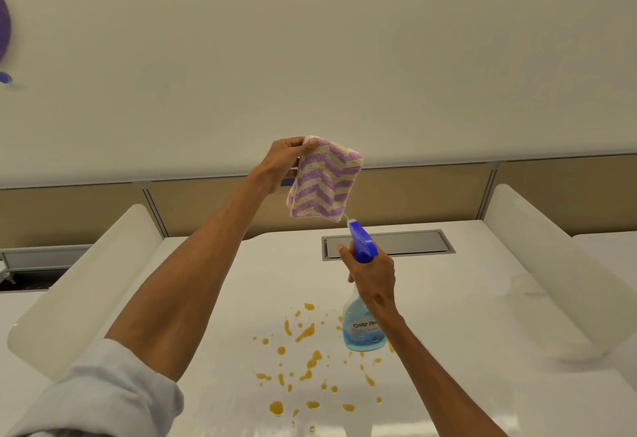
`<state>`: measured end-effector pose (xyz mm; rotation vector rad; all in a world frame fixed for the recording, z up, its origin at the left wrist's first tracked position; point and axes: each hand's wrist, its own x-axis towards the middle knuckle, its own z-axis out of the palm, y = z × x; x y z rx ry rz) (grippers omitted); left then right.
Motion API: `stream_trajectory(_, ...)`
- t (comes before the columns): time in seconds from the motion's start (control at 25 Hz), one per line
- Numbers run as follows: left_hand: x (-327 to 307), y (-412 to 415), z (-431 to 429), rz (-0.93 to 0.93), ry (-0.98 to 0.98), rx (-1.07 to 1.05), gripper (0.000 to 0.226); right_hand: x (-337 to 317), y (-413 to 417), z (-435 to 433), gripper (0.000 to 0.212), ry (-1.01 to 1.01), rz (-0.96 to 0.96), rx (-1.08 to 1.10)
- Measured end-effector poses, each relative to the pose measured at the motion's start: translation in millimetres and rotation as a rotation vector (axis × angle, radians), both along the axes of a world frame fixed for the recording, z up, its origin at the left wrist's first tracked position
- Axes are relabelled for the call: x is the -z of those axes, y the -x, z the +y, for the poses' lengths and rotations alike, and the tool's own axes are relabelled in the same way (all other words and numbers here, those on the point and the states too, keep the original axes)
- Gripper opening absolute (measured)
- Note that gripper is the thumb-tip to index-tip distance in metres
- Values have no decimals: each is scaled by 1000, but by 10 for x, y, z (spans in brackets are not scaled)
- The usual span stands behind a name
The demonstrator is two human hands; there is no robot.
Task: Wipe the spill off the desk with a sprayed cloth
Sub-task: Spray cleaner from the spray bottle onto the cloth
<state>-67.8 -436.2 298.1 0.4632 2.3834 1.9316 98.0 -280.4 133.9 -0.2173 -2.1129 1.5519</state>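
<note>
Orange drops of spill lie scattered on the white bench, near the front and right under the arms. Nothing has wiped them yet. One left hand pinches the top corner of one folded cloth with purple and cream zigzag stripes, and holds it up high so it hangs flat in the air, away from the bench. One right hand is closed tight around the neck of one spray bottle with a blue top and pale blue liquid inside. The nozzle points up at the bottom edge of the cloth and sits just beside it, so I think the spray is meant to wet the cloth and not the bench. One grey cover plate sits flat in the bench behind the bottle. The wiping comes later, I think.
</note>
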Motion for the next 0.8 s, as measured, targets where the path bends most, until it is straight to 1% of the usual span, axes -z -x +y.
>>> stream_trajectory(0.04, -3, -6, -3, 1, -6, -1, 39, 13, -29, -26, 44, -11, 7, -48)
stream_trajectory(0.12, 1, -11, -7, -4, -15, 1, 35, 47, -85, -104, 27, -77, 18, -148)
stream_trajectory(0.2, 20, -16, -5, -17, -19, -3, 33, 78, -113, -142, 20, -140, 8, -161)
stream_trajectory(0.36, 43, -39, -12, -16, -20, -6, 36, 158, -78, -45, 21, -4, -59, -26)
stream_trajectory(0.44, 56, -35, -25, -25, -26, -10, 36, 186, -65, 1, 31, -31, -92, 21)
stream_trajectory(0.52, 70, -31, -30, -32, -25, -15, 38, 126, -60, 8, 35, -30, -60, 2)
stream_trajectory(0.64, 110, -39, -8, -47, -20, -3, 42, -76, -15, 51, 22, 28, 49, -73)
stream_trajectory(0.8, 168, -63, 58, -54, -42, 18, 41, -167, 32, 154, 20, 10, 73, -90)
